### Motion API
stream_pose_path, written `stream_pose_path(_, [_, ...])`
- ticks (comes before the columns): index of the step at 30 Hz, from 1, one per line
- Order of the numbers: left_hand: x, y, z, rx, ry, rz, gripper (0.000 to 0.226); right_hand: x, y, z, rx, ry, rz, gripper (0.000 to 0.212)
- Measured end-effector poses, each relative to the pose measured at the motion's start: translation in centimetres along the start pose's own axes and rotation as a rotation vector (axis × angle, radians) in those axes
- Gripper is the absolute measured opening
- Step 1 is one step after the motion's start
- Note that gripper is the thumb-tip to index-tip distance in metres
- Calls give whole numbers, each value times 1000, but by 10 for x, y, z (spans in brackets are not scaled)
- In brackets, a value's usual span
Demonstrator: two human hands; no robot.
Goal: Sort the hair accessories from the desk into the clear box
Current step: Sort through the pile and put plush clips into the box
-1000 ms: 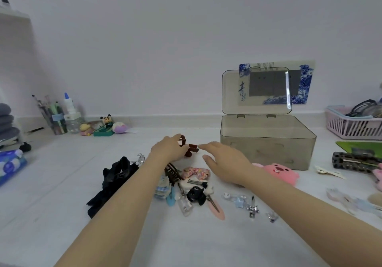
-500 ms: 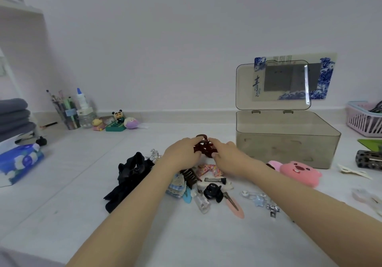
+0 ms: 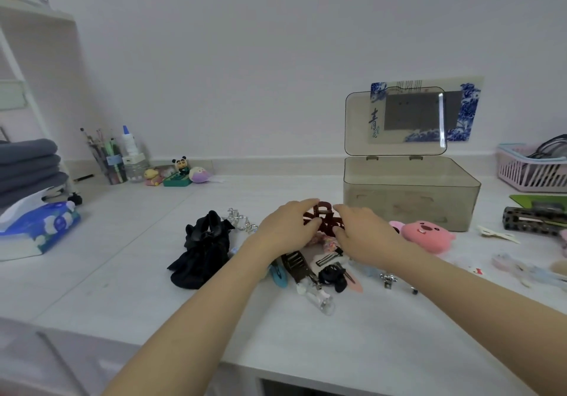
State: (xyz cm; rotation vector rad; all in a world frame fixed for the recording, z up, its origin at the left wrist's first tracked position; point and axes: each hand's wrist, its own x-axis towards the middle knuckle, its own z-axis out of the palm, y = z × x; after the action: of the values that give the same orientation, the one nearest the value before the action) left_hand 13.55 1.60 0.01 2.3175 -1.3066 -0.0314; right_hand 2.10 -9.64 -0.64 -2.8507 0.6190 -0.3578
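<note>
A: What are the hands doing?

B: Both meet over the middle of the desk [image 3: 352, 343]. The left hand [image 3: 287, 227] and the right hand [image 3: 365, 234] each pinch one side of a dark red claw clip [image 3: 322, 219], thumbs below and fingers curled over the top. The clip is held up off the pile, between the two hands.

A: And under them?

B: A heap of hair accessories. A floral pink bow [image 3: 326, 243] lies just below the held clip. Nearer the camera there is a brown claw clip [image 3: 296, 265], a teal snap clip [image 3: 279, 273] beside it, a black scrunchie [image 3: 333, 277], a clear clip [image 3: 319, 299] and a small silver clip [image 3: 388, 279].

A: To the left?

B: A black fabric bow [image 3: 204, 248] lies crumpled, touching a silver clip [image 3: 242, 220] at its upper edge.

A: Where is the box?

B: The clear box [image 3: 411, 208] stands behind and to the right of the hands, its lid [image 3: 359, 125] raised upright. I cannot tell whether anything lies inside. A pink plush clip [image 3: 428, 236] sits just in front of it.

A: Further out?

B: A pink basket [image 3: 521, 174] at the far right, a tissue pack [image 3: 40, 227] and folded grey towels [image 3: 27, 162] at the far left, small figurines [image 3: 178, 171] along the wall.
</note>
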Motion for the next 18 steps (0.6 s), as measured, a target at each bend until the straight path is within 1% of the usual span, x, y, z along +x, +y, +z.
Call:
stream_pose_path(3, [-12, -6, -18, -3, 199, -85, 44, 1, -12, 0, -48, 153, -51, 49])
stream_pose_path(4, [-15, -10, -26, 36, 262, -141, 43, 3, -19, 0, -46, 197, -90, 49])
stream_pose_path(5, [-20, -16, -33, 87, 293, -215, 42, 5, -26, 2, -43, 221, -137, 49])
stream_pose_path(6, [-24, -23, -39, 137, 282, -303, 42, 7, -34, 4, -39, 224, -179, 50])
stream_pose_path(8, [-33, -40, -46, 188, 178, -481, 46, 12, -50, 11, -35, 183, -235, 50])
stream_pose_path(10, [-41, -58, -45, 171, 88, -583, 50, 18, -61, 21, -45, 130, -243, 50])
stream_pose_path(11, [-46, -67, -44, 146, 75, -597, 50, 21, -66, 25, -44, 101, -236, 50])
stream_pose_path(14, [-52, -81, -38, 0, 111, -532, 44, 27, -69, 30, -32, 28, -190, 53])
stream_pose_path(16, [-53, -80, -36, -54, 136, -505, 37, 29, -69, 29, -52, 21, -182, 54])
stream_pose_path(18, [-53, -73, -33, -70, 131, -491, 38, 27, -67, 26, -72, 25, -177, 55])
